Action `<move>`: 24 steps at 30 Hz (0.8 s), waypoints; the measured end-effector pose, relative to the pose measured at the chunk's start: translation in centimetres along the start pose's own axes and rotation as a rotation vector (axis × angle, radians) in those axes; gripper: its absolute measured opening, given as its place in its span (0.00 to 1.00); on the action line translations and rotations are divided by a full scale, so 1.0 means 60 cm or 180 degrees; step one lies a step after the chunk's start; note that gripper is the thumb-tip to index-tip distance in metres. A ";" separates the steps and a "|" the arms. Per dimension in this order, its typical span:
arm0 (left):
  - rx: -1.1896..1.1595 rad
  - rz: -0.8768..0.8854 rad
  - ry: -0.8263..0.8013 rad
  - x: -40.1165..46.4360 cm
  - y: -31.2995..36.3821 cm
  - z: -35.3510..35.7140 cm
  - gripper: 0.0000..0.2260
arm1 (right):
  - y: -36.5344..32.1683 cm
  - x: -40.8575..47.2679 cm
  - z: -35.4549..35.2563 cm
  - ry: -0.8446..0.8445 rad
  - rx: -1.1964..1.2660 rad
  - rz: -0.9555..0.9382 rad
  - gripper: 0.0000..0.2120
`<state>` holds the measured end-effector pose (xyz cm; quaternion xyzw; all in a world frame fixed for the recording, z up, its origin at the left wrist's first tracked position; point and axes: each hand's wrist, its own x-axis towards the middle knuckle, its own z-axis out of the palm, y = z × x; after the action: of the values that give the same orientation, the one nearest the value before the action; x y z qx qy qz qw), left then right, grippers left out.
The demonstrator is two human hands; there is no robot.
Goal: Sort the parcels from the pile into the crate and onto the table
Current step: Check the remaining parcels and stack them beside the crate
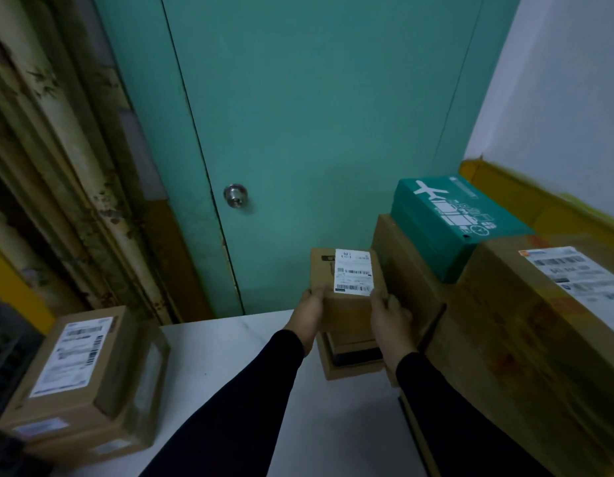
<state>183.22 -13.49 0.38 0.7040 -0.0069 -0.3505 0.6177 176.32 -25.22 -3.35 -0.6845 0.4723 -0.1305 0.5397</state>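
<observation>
I hold a small brown parcel (347, 304) with a white shipping label between both hands, above the white table (230, 366). My left hand (307, 316) grips its left side and my right hand (390, 318) grips its right side, thumbs on top. Right under it sits another brown box (353, 359) with a dark opening. The pile stands to the right: a large labelled carton (539, 325), a brown carton (405, 270) behind it, and a teal box (450, 222) with a white plane print on top. A dark crate (6, 356) shows at the far left edge.
Two stacked labelled cartons (85, 376) sit on the table's left part. A teal door (298, 132) with a round knob (235, 195) faces me. Stained pipes (58, 132) run down the left wall. A yellow ledge (526, 194) borders the white wall at right.
</observation>
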 end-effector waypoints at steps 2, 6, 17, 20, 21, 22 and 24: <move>-0.0016 0.0026 -0.0001 -0.005 0.000 -0.010 0.21 | 0.004 -0.006 0.004 -0.0005 0.0018 -0.0012 0.28; -0.0013 0.0284 0.0158 -0.023 0.008 -0.039 0.20 | -0.007 -0.033 0.018 -0.0155 0.0566 -0.0289 0.23; 0.0162 0.0944 0.0392 -0.119 0.016 -0.213 0.35 | -0.079 -0.169 0.080 -0.1149 0.1332 -0.0355 0.37; 0.0097 0.0724 0.0376 -0.152 -0.008 -0.262 0.57 | -0.077 -0.208 0.110 -0.1514 0.1527 -0.0311 0.26; -0.0040 0.0691 0.0307 -0.163 -0.019 -0.277 0.58 | -0.076 -0.223 0.118 -0.1674 0.1506 -0.0258 0.28; -0.0199 0.0687 0.0217 -0.178 -0.034 -0.295 0.56 | -0.073 -0.242 0.127 -0.1786 0.1444 -0.0237 0.32; -0.0406 0.0689 0.0116 -0.202 -0.061 -0.321 0.49 | -0.069 -0.276 0.140 -0.1912 0.1309 -0.0292 0.34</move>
<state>182.17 9.39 2.88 0.6647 -0.0493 -0.2687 0.6954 175.60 -7.09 2.49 -0.5900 0.2255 -0.0400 0.7742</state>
